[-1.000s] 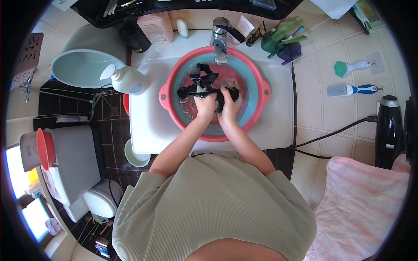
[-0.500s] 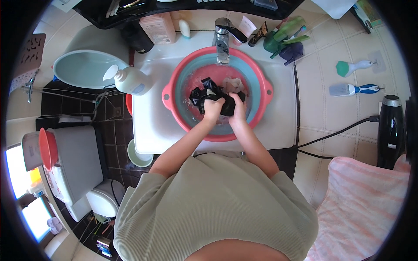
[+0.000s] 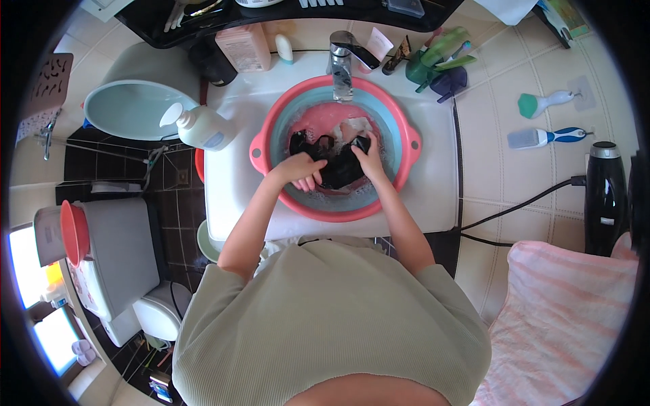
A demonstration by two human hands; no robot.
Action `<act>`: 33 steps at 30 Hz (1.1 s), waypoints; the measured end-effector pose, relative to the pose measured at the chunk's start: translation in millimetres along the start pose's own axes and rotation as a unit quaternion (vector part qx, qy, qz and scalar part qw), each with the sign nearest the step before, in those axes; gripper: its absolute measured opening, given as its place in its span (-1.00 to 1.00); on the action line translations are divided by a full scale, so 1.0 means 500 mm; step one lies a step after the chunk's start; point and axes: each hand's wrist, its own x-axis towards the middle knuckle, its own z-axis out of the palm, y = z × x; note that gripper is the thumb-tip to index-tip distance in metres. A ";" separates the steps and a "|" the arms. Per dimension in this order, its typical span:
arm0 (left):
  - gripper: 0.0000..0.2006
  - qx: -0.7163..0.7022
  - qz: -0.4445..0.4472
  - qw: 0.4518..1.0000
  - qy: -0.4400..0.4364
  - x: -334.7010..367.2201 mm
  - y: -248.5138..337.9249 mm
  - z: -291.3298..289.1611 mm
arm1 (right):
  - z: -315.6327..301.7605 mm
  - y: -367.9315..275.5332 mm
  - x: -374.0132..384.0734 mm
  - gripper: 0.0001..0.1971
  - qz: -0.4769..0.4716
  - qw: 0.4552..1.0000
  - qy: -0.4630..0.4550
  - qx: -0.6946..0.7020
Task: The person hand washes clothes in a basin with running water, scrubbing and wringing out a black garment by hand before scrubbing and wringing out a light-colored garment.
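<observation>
Work on the crumpled, soaked black cloth (image 3: 344, 166) is judged to be midway. The cloth lies bunched low in the round basin with a pink rim (image 3: 342, 216) and light-blue sides, partly in the foamy water. The right hand (image 3: 369, 161) is clamped on it: thumb and fingers pinch a fold at the cloth's right side. The left hand (image 3: 300, 168) is slack, thumb and fingers apart, at the cloth's lower left edge; it does not close on the fabric, and whether it bears on it cannot be told. A crumpled whitish cloth (image 3: 357, 126) lies in the same basin, just beyond the black one, with no hand on it. Done, as far as can be seen: both pieces are in the basin and wet. Left, by judgement: handling of the black cloth appears unfinished, and neither piece is lifted out or wrung. How clean either piece is cannot be determined. The basin sits on the white ceramic sink (image 3: 233, 196), its far rim beneath the chrome tap (image 3: 342, 74). A white pump bottle (image 3: 205, 128) stands to the basin's left, apart from both hands.
</observation>
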 end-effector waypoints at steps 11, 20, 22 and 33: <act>-0.25 0.168 0.106 0.912 0.358 0.158 -0.028 0.096 | 0.004 -0.040 0.027 -0.45 0.121 0.983 -0.118 0.074; -0.62 -0.096 0.301 0.944 0.094 0.067 0.011 0.049 | -0.074 -0.162 0.019 -0.51 -0.113 0.978 -0.112 0.137; -0.60 -0.059 0.296 0.949 0.094 0.042 0.020 0.037 | -0.086 -0.206 0.015 -0.54 -0.121 0.977 -0.110 0.141; -0.13 0.050 0.346 0.886 0.306 0.001 0.050 0.067 | -0.058 -0.325 -0.007 -0.54 0.073 0.932 0.001 0.355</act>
